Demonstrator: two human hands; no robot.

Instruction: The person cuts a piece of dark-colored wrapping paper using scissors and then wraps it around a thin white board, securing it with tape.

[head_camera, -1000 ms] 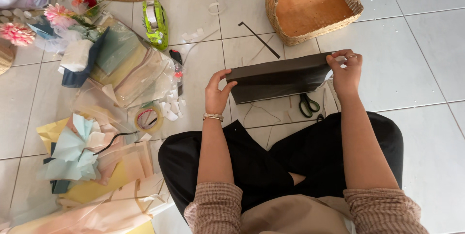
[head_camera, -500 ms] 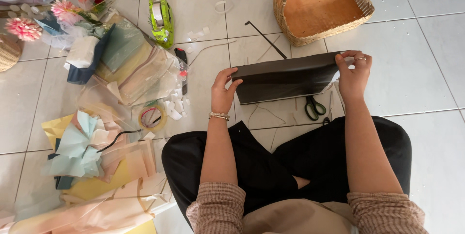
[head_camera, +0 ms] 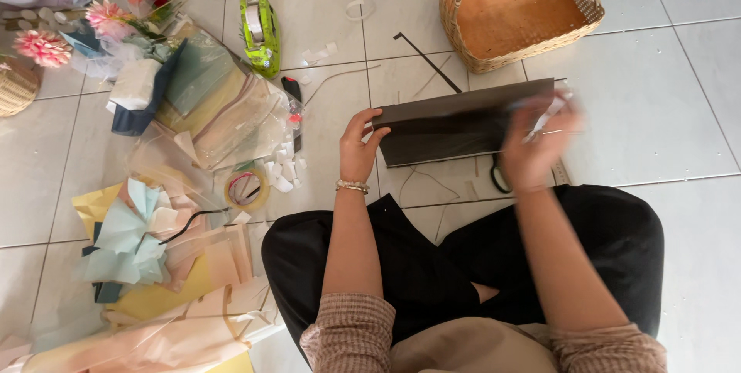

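Head: dark folded sheet lies left-right, horizontal.

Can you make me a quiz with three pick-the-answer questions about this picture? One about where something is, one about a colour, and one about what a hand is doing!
1. Where is the wicker basket?
A. Beyond the dark folded sheet, by the top edge of the picture
B. On the person's lap
C. Among the pastel papers

2. What colour is the tape dispenser?
A. Red
B. Bright green
C. Blue

3. What is the left hand doing?
A. Holding scissors
B. Resting on a knee
C. Gripping the sheet's left end

Answers: 1 A, it stands on the tiles past the sheet. 2 B, its body is lime green. 3 C, the fingers curl round the sheet's edge.
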